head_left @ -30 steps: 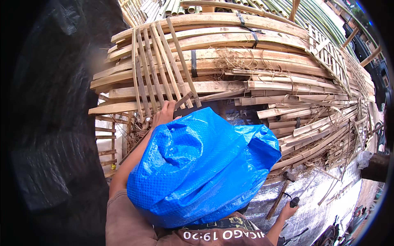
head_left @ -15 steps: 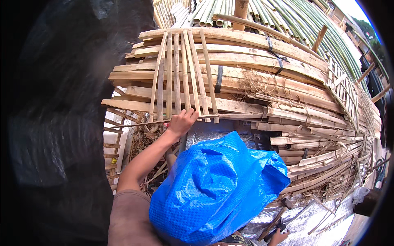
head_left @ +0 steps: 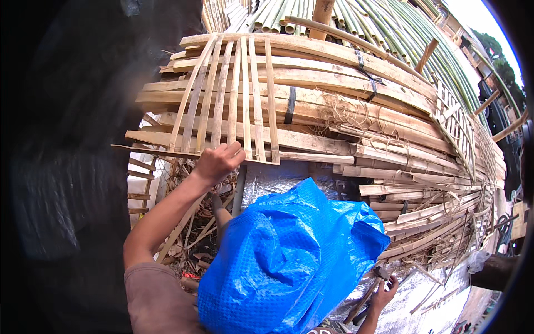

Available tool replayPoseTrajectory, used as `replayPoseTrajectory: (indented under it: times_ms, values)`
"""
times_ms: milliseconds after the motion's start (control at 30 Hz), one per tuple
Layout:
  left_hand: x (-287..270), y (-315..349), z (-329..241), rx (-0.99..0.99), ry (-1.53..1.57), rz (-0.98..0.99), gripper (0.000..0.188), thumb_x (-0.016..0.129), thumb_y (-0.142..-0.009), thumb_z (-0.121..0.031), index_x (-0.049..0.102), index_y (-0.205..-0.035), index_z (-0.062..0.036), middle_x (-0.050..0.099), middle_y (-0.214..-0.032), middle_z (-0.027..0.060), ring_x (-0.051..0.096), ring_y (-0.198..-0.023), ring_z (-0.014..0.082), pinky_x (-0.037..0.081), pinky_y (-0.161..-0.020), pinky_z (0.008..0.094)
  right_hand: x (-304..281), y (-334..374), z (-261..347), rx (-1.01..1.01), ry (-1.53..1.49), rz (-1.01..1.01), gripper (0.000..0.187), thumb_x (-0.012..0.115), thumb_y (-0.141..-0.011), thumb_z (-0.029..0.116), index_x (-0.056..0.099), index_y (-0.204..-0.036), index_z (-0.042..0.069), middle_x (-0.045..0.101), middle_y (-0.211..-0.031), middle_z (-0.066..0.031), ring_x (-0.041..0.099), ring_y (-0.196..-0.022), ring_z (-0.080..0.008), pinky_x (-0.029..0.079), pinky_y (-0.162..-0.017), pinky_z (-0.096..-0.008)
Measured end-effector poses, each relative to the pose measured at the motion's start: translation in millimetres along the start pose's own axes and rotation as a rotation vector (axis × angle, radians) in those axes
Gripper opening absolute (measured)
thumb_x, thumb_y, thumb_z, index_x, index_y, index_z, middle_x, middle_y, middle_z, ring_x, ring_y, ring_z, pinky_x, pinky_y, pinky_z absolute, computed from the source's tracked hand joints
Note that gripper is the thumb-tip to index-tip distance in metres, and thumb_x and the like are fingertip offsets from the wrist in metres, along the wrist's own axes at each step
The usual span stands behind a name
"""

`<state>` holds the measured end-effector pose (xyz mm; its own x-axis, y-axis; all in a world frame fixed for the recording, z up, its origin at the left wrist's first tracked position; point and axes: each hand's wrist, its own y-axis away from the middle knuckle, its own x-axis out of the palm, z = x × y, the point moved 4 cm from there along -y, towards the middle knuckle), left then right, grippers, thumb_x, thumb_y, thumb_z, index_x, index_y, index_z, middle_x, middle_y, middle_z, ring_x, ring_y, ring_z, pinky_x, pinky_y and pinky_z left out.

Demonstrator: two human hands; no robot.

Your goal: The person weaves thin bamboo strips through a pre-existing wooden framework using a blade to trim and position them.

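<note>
My left hand (head_left: pixel 219 163) is closed on a thin bamboo crosspiece (head_left: pixel 149 150). Several narrow bamboo slats (head_left: pixel 221 92) meet the crosspiece at their near ends and reach away across a stack of split bamboo (head_left: pixel 317 106). At the lower right, my right hand (head_left: pixel 382 295) has its fingers curled beside the head of a hammer (head_left: pixel 381 273). Something small and pale shows at its fingertips, too small to name. A bulging blue woven plastic sheet (head_left: pixel 283 256) fills the lower middle and hides much of what lies between my arms.
Long green bamboo poles (head_left: pixel 384 42) lie beyond the stack. A dark sheet (head_left: pixel 72 167) hangs along the left. Silvery foil sheeting (head_left: pixel 411 295) lies at the lower right. Tangled fibre shavings (head_left: pixel 356 114) rest on the stack, and a small bamboo lattice (head_left: pixel 456 125) leans at its right.
My left hand has shifted left with the crosspiece, and the slats' near ends have swung left. My right hand has moved up from a dark-handled tool to beside the hammer head.
</note>
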<state>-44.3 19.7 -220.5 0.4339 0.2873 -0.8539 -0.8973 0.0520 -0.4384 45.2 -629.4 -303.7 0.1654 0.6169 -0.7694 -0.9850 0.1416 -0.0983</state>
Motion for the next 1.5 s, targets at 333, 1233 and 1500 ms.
replayPoseTrajectory:
  times_ms: [333, 1233, 1500]
  values:
    - [-12, 5, 16, 0.100, 0.060, -0.049, 0.010, 0.063, -0.081, -0.005, 0.059, -0.089, -0.0095, 0.052, -0.080, 0.0020, 0.064, -0.069, 0.0129, 0.053, -0.042, 0.0253, 44, -34, 335, -0.880, -0.315, 0.031, 0.040, 0.069, -0.079, 0.006, 0.058, -0.118, 0.003, 0.059, -0.112, -0.0127, 0.056, -0.107, -0.0291, 0.042, -0.096, -0.0408]
    - [-181, -16, 0, -0.293, 0.517, -0.307, 0.031, 0.064, -0.093, -0.024, 0.048, -0.111, -0.0038, 0.060, -0.083, 0.0166, 0.066, -0.069, 0.0337, 0.054, -0.057, 0.0416, 97, -68, 595, -1.534, -0.205, -0.037, 0.021, 0.066, -0.092, 0.031, 0.063, -0.083, 0.013, 0.057, -0.061, -0.0038, 0.053, -0.051, -0.0175, 0.039, -0.049, -0.0373]
    - [-94, -53, 0, -0.522, 0.704, -0.238, 0.026, 0.051, -0.101, -0.024, 0.041, -0.114, -0.0044, 0.061, -0.085, 0.0247, 0.061, -0.077, 0.0507, 0.049, -0.057, 0.0566, -12, -92, 667, -1.417, -0.269, -0.033, 0.024, 0.058, -0.098, 0.032, 0.071, -0.095, 0.011, 0.060, -0.063, -0.0076, 0.056, -0.055, -0.0164, 0.042, -0.053, -0.0349]
